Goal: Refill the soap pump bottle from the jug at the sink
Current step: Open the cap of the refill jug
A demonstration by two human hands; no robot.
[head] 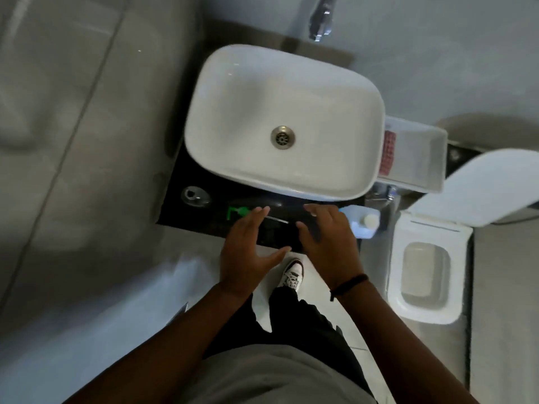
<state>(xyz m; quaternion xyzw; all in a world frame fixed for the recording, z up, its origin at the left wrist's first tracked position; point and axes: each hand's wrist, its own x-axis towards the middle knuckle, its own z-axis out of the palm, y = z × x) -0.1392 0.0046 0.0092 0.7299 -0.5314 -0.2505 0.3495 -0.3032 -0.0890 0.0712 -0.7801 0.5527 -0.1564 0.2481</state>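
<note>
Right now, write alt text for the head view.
Two open, empty hands, left hand and right hand, hover over a dark counter before a white basin. A green pump head lies left; a capped jug stands right.

We're looking straight down on a dark, glossy black surface [186, 212]. A white rounded-rectangular ceramic basin [284, 121] sits on it and fills most of it. Along the near strip, at the left corner, we see a small clear glass dish [196, 196]; just right of it lies a green plastic pump head [237, 212] with a thin tube running rightward. At the right end stands a translucent white plastic jug with a white cap [364, 221]. Beside the basin's right edge rests a white rectangular tray [420, 154].
</note>
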